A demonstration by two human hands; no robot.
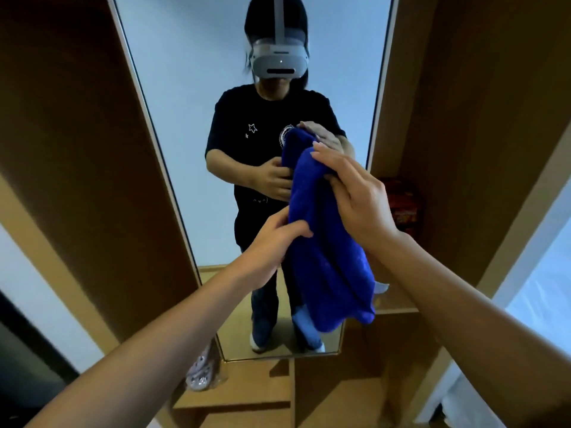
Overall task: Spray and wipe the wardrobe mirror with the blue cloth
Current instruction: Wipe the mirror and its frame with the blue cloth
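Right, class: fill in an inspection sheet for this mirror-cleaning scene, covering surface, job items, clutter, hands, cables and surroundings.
Surface: wardrobe mirror, tall, upright, reflecting the person; no streaks can be made out.
Job's things: blue cloth bunched in front of the glass; spray bottle: nothing seen.
Clutter: pink slippers on the floor; red packet in the wardrobe recess.
Hands: left hand pinches the cloth's side; right hand has a grip on its top.
Cables: nothing seen.
Surroundings: brown wooden wardrobe panels.

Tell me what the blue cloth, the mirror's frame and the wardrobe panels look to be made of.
Blue cloth: soft, fuzzy pile and limp folds, likely microfibre or terry.
Mirror frame: thin pale strip with a slight sheen, perhaps metal or plastic; unclear.
Wardrobe panels: smooth matte brown faces with lighter edges, probably laminated board or veneer.
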